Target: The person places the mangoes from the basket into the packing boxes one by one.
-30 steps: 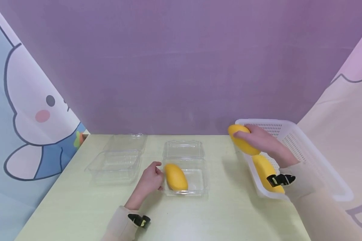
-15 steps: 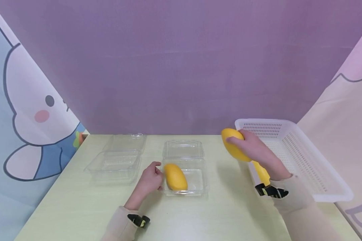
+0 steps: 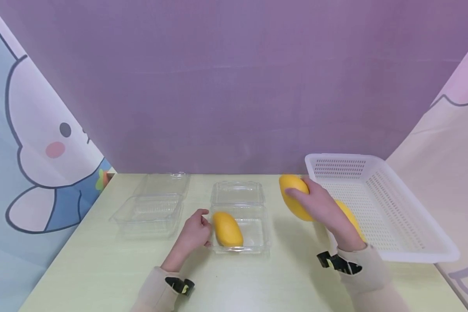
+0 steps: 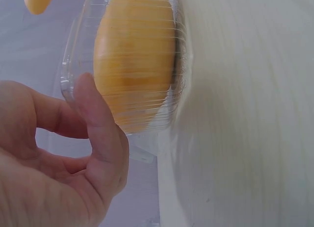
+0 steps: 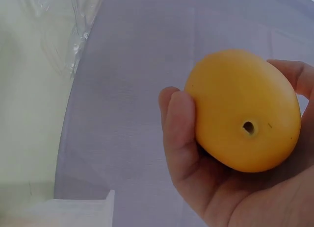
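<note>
My right hand holds a yellow mango above the table, left of the white basket. In the right wrist view the fingers curl round this mango, whose small dark stem hole faces the camera. Another mango lies in the near left part of an open clear plastic clamshell container. Loosely bent, my left hand is at that container's left side; in the left wrist view a fingertip appears to touch the wall below the rim. More yellow fruit shows in the basket, partly hidden by my right wrist.
A second clear clamshell, lid open, stands left of the first with no fruit in it. The perforated white basket sits at the table's right side. A purple backdrop rises behind the pale table.
My right hand has carried the mango from over the basket's left edge leftward and nearer to me. The left hand and both clear containers have stayed in place.
</note>
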